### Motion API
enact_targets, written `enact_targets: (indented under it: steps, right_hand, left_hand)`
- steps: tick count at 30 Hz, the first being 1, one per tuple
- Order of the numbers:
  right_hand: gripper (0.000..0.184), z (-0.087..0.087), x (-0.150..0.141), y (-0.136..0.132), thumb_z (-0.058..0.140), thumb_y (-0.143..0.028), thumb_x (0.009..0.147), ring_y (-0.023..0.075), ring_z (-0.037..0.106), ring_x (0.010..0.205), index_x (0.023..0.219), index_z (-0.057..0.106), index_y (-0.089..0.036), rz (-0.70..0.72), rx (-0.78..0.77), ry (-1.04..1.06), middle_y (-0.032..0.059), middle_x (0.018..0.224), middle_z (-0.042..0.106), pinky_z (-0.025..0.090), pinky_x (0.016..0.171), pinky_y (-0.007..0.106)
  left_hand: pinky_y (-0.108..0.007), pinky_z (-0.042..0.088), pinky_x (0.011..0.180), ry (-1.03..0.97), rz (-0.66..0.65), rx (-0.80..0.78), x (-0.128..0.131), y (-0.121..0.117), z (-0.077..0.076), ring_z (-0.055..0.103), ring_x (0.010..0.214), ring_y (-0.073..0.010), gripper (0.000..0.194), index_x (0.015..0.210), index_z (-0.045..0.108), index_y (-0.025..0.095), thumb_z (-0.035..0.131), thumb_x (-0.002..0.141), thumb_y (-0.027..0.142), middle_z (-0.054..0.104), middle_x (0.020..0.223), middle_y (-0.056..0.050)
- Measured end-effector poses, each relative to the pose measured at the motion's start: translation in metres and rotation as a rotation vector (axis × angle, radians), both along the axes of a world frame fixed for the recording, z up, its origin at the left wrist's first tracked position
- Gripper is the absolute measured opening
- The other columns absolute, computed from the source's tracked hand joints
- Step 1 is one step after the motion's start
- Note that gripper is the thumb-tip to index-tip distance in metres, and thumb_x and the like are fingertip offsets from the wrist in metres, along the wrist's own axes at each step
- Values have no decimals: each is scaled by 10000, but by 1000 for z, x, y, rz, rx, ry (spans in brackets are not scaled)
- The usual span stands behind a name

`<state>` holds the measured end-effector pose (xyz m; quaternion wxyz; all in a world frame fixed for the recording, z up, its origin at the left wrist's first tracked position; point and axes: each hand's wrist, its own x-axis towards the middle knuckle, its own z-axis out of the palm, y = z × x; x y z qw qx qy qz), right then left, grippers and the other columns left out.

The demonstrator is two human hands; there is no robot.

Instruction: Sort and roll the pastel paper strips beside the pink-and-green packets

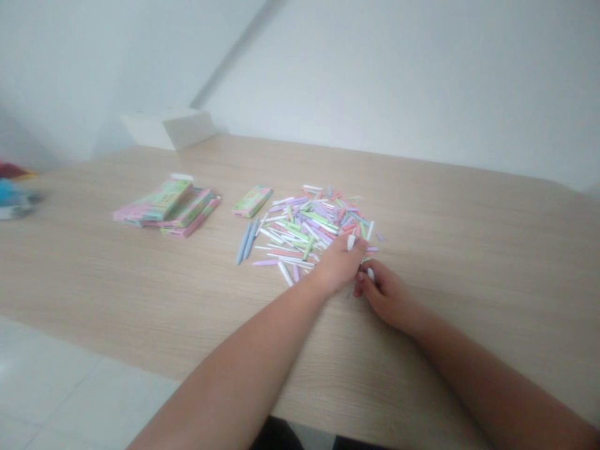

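Note:
A loose heap of pastel sticks (pixel 323 225) that look like chalk lies on the table, in white, lilac, green, coral and blue. At the heap's near right edge, my left hand (pixel 341 259) is closed, with the end of a white chalk stick (pixel 350 242) showing at its fingers. Close beside it, my right hand (pixel 387 294) is closed too, and a white stick end (pixel 370 274) pokes out between thumb and fingers. The fingertips of both hands nearly meet; what else they hold is hidden and blurred. Two blue-grey sticks (pixel 247 241) lie side by side left of the heap.
Several flat pastel boxes (pixel 164 203) are piled on the left. One similar box (pixel 253 201) lies alone between pile and heap. A white box (pixel 171 128) stands at the back left against the wall. The wooden table (pixel 469 250) ends in front of me, above a tiled floor (pixel 70 381).

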<state>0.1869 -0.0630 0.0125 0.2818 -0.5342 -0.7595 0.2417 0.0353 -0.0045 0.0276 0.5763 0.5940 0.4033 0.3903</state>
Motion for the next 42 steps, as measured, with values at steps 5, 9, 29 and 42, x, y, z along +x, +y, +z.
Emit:
enact_targets:
  steps: [5, 9, 29, 42]
  right_hand:
    - [150, 1, 1, -1, 471, -337, 1000, 208, 612, 651, 922, 566, -252, -11, -25, -17, 6, 737, 698, 452, 651, 341]
    - [113, 3, 1, 0, 479, -317, 982, 208, 608, 640, 935, 560, -253, -8, -31, -18, 5, 731, 696, 443, 622, 334]
    - [175, 7, 3, 0, 448, -324, 1010, 183, 554, 622, 891, 553, -251, -18, -2, -69, -11, 703, 653, 412, 621, 318]
    - [250, 6, 5, 1, 419, -383, 1049, 203, 569, 676, 894, 564, -251, -28, 3, -34, 4, 732, 652, 426, 675, 336]
  left_hand:
    - [-223, 419, 575, 90, -77, 99, -3, 1, 2, 580, 581, -133, 369, 776, 567, 185, 493, 988, 478, 577, 600, 16]
    - [-227, 428, 639, 132, -65, 208, -7, 2, 6, 593, 660, -138, 403, 802, 600, 180, 491, 984, 522, 598, 656, 16]
    - [-275, 416, 734, 177, 131, 247, -14, 9, 1, 586, 791, -174, 411, 802, 633, 186, 491, 986, 525, 666, 801, -7]
    - [-283, 364, 670, 141, 157, 209, -15, 9, 5, 552, 730, -163, 374, 752, 591, 191, 501, 975, 478, 631, 740, 5]
